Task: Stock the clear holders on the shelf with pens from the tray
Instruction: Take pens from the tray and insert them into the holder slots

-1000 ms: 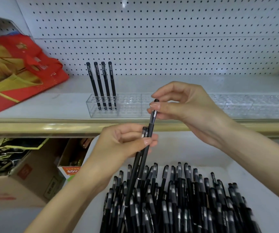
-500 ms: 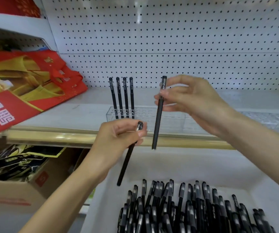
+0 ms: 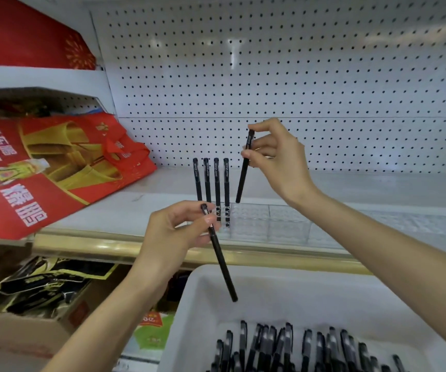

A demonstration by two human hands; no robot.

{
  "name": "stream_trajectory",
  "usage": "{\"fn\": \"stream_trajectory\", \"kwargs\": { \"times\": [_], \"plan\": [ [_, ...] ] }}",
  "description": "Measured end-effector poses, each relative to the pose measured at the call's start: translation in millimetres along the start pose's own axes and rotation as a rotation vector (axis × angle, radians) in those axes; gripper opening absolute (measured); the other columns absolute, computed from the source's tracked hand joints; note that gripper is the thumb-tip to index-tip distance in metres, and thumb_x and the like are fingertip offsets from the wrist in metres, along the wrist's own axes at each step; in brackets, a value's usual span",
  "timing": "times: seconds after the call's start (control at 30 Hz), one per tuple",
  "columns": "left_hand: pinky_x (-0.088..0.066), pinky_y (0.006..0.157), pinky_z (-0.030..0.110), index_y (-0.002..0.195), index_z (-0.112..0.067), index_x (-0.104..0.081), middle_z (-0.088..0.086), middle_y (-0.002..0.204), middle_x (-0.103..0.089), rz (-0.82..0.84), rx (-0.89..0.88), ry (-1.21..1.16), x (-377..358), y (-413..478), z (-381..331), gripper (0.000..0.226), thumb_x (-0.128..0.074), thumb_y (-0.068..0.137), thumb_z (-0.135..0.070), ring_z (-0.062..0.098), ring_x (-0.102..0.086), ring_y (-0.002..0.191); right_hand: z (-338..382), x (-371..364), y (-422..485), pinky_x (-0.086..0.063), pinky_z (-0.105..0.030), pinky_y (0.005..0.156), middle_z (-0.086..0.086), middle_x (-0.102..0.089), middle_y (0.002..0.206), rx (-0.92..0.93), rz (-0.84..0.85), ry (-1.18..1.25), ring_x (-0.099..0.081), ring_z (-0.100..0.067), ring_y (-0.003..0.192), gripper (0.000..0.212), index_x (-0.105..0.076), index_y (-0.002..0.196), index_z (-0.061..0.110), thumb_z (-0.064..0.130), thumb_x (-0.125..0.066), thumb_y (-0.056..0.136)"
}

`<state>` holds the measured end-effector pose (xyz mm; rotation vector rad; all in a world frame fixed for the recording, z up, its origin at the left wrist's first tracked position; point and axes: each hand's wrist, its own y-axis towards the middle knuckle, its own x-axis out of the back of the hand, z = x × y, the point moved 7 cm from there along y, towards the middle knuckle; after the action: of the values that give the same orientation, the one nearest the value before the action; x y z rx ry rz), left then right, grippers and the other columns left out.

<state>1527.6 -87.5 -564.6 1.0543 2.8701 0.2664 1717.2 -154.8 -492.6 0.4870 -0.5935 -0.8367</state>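
Right hand (image 3: 278, 154) is raised over the shelf (image 3: 114, 210), thumb and fingertips pinching the top end of a raised pen (image 3: 243, 178). The other fingers are curled loosely behind it. This pen hangs near upright, tilted a little. Its lower tip is at the top edge of the clear holder (image 3: 270, 224), just right of the four standing pens (image 3: 217, 181); I cannot tell whether the tip has entered a slot. The four stand in a row at the holder's left end, caps up and close together. Left hand (image 3: 176, 229) is lower and nearer the camera, in front of that left end, and covers the bases of the two leftmost standing pens. It pinches a slanted pen (image 3: 223, 264) near its upper end between thumb and fingers. The barrel runs down and to the right, and its lower tip hangs over the far inner wall of the white tray (image 3: 283, 299), apart from the loose pens (image 3: 297, 350) heaped at the tray's near end. The two hands are apart, each with its own pen. The holder sits near the shelf's front edge, above a gold trim strip (image 3: 109, 247), and more clear plastic runs on to the right, too blurred to read. A white pegboard (image 3: 297, 76) backs the shelf. A red bag (image 3: 55, 170) leans at the left, with a cardboard box (image 3: 15, 336) below it.
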Motion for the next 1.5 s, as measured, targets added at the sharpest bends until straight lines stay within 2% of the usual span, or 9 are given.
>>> {"fn": "stream_trajectory", "kwargs": {
  "times": [0.27,0.4,0.57,0.83,0.97,1.1,1.2,1.3,1.5],
  "plan": [
    [-0.06,0.07,0.032,0.102,-0.008,-0.064,0.015,0.086,-0.073,0.036,0.036,-0.065,-2,-1,2,0.012,-0.055,0.093,-0.01,0.027,-0.072,0.083,-26,-17,-5,-0.056,-0.036,0.083,-0.001,-0.066,0.087,-0.07,0.093,-0.073,-0.068,-0.016,0.081,0.031,-0.052,0.104,0.028,0.014,-0.072,0.084],
    [-0.06,0.071,0.033,0.102,-0.009,-0.065,0.015,0.085,-0.072,0.048,0.042,-0.061,-4,-2,4,0.013,-0.055,0.093,-0.01,0.024,-0.072,0.083,-29,-28,-8,-0.051,-0.026,0.079,0.008,-0.064,0.083,-0.09,0.193,-0.17,-0.067,-0.014,0.082,0.042,-0.053,0.119,0.025,0.018,-0.073,0.083],
    [-0.06,0.063,0.027,0.104,-0.007,-0.065,0.017,0.089,-0.073,0.053,0.064,-0.066,-2,-2,5,0.015,-0.055,0.093,-0.008,0.023,-0.073,0.08,-34,-34,-3,-0.051,-0.029,0.08,0.006,-0.067,0.086,-0.138,0.227,-0.206,-0.066,-0.013,0.083,0.044,-0.052,0.118,0.025,0.021,-0.076,0.081],
    [-0.06,0.067,0.03,0.101,-0.009,-0.068,0.017,0.094,-0.07,0.005,0.042,-0.044,4,-4,4,0.014,-0.059,0.091,-0.009,0.021,-0.072,0.083,-42,-31,0,-0.05,-0.039,0.091,0.005,-0.071,0.085,-0.201,0.229,-0.235,-0.066,-0.017,0.088,0.045,-0.053,0.117,0.024,0.026,-0.077,0.079],
    [-0.059,0.064,0.026,0.099,-0.011,-0.07,0.015,0.09,-0.069,-0.029,0.034,-0.023,8,-4,6,0.013,-0.061,0.09,-0.011,0.018,-0.072,0.085,-42,-20,-3,-0.048,-0.034,0.088,0.007,-0.071,0.088,-0.24,0.236,-0.261,-0.063,-0.019,0.096,0.042,-0.054,0.116,0.022,0.029,-0.075,0.081],
    [-0.059,0.072,0.025,0.098,-0.01,-0.072,0.009,0.087,-0.072,-0.087,0.061,-0.049,14,0,8,0.013,-0.063,0.089,-0.012,0.016,-0.071,0.084,-28,-3,-17,-0.056,-0.039,0.083,-0.001,-0.073,0.083,-0.29,0.194,-0.068,-0.068,-0.022,0.083,0.026,-0.062,0.103,0.016,0.021,-0.075,0.081],
    [-0.058,0.081,0.026,0.098,-0.011,-0.073,-0.002,0.084,-0.073,-0.104,0.076,-0.08,12,4,7,0.016,-0.064,0.088,-0.018,0.008,-0.07,0.083,-11,-11,-41,-0.058,-0.031,0.073,-0.007,-0.073,0.081,-0.309,0.404,0.039,-0.069,-0.016,0.075,0.012,-0.068,0.092,0.011,0.019,-0.071,0.083],
    [-0.054,0.089,0.027,0.095,-0.016,-0.075,-0.005,0.088,-0.074,-0.096,0.059,-0.084,4,7,3,0.015,-0.066,0.085,-0.024,0.007,-0.068,0.09,-2,-25,-70,-0.056,-0.027,0.074,-0.01,-0.074,0.087,-0.37,0.619,0.082,-0.069,-0.013,0.075,0.01,-0.071,0.09,0.012,0.02,-0.069,0.084],
    [-0.048,0.098,0.031,0.098,-0.017,-0.075,-0.006,0.098,-0.074,-0.034,0.035,-0.061,-15,8,-2,0.02,-0.066,0.082,-0.024,0.011,-0.065,0.102,0,-37,-87,-0.055,-0.023,0.067,0.0,-0.073,0.076,-0.414,0.685,0.162,-0.063,-0.008,0.064,0.008,-0.071,0.086,0.014,0.022,-0.071,0.083]
  ]
}}
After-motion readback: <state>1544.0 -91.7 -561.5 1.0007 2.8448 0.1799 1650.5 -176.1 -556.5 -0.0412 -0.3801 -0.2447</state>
